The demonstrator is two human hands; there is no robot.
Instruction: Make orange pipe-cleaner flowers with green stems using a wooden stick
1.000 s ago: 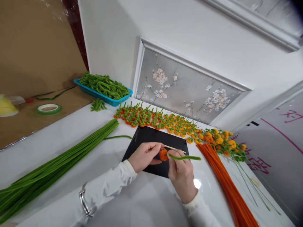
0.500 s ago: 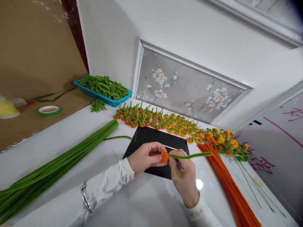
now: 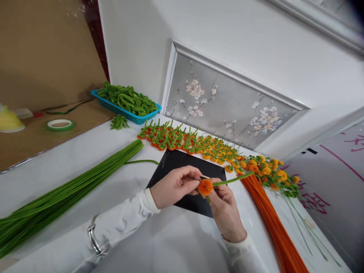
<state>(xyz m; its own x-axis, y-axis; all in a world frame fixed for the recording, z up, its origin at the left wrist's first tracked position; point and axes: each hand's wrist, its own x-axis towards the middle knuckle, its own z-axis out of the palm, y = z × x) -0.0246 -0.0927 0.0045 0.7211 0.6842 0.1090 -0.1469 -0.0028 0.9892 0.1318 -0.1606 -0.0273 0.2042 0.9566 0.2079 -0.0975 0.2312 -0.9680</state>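
Observation:
Between my two hands is an orange pipe-cleaner flower (image 3: 205, 187), its ruffled round face turned toward me. My left hand (image 3: 179, 185) pinches it from the left side with thumb and fingers. From the right, my right hand (image 3: 226, 206) is closed on a green pipe cleaner (image 3: 234, 179) that meets the flower and sticks out to the right. A small green end shows just below the flower. Part of a thin pale stick (image 3: 206, 177) shows behind the fingers. Both hands are above a black mat (image 3: 196, 206) on the white table.
A bundle of green pipe cleaners (image 3: 85, 185) lies left, an orange bundle (image 3: 273, 216) right. Rows of small orange flowers (image 3: 170, 138) and yellow flowers (image 3: 217, 148) line the back. A blue basket (image 3: 136, 119) holds green loops. Green tape (image 3: 60, 124) sits on cardboard at left.
The orange flower has turned from edge-on to show its face. The green pipe cleaner now slants upward to the right, and my right hand has turned under it.

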